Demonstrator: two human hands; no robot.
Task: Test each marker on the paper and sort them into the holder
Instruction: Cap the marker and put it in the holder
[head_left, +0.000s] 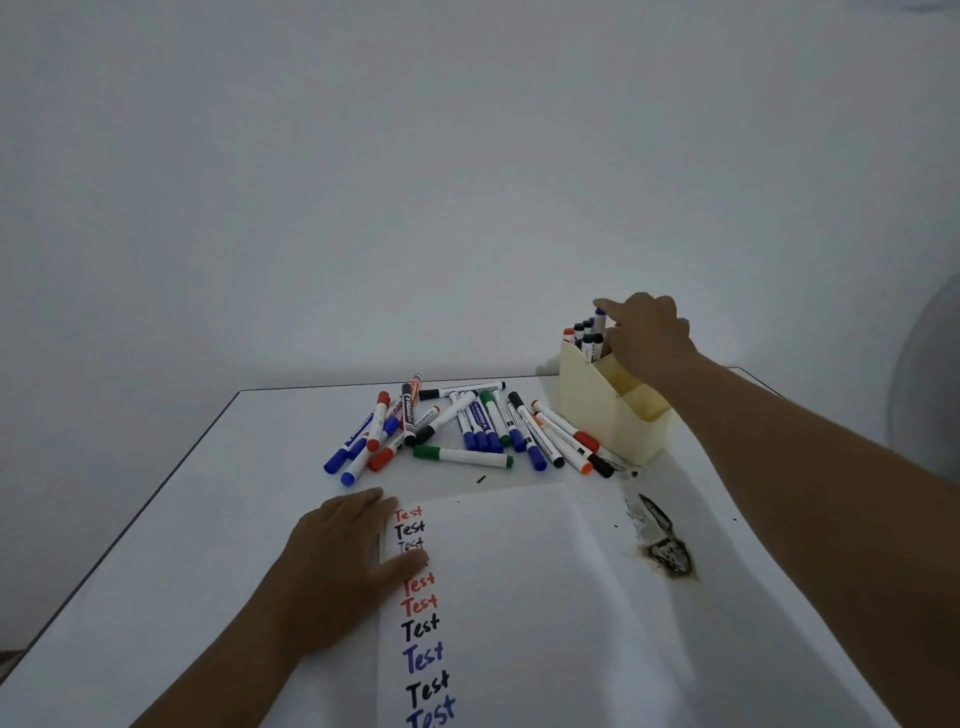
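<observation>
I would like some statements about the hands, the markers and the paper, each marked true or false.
1. The left hand lies flat on the left edge of the paper. True.
2. The right hand writes on the paper. False: it is at the cream holder, fingers on a blue-capped marker standing in it.
3. The word "Test" is written on the paper in several colours. True.
4. The holder is empty. False: several markers stand in its far compartment.
5. The pile of markers lies between the paper and the far table edge. True.
</observation>
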